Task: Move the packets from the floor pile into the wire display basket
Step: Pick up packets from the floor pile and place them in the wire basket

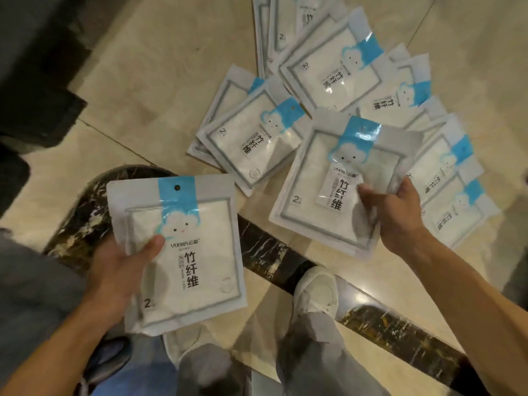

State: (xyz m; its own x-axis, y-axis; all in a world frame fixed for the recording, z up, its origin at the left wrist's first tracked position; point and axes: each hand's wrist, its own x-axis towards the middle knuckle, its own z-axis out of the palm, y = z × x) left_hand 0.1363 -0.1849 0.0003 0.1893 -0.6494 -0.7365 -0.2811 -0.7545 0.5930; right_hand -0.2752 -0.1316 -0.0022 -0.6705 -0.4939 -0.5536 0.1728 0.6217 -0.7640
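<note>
Two packets are off the floor at this moment, one in each of the hands. The left hand (120,270) grips a packet (183,252) by its lower left edge, thumb pressed across the front, held upright facing the camera. The right hand (391,207) pinches a second packet (328,190) at its right side; possibly more than one is stacked in that grip, the blur prevents certainty. The floor pile (328,81) remains substantial: a good many packets lie overlapped on the tiled floor (160,81), fanned out ahead and to the right of the person's white shoe (314,290).

Assessment: the pickup step is complete for this load; transfer is pending. The wire display basket is not in view, so its position cannot be stated. The next move calls for turning to the basket and releasing both packets there, then returning to the pile. Task judged early-stage, given the quantity left on the floor.
</note>
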